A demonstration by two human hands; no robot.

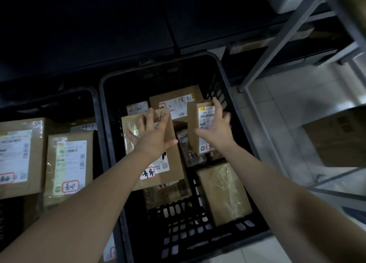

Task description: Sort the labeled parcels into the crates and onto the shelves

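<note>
Parcels lie in the black crate (216, 88). The left hand (156, 138) rests flat, fingers spread, on the large flat parcel (171, 163). The right hand (219, 132) clasps the small upright parcel (206, 116) between thumb and fingers. Best practice is to steady the large parcel and lift the small one straight up, label visible.

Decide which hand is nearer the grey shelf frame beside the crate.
Right. The right hand grips a small parcel at the crate wall beside the shelf frame; the left hand rests on a larger box further left.
</note>
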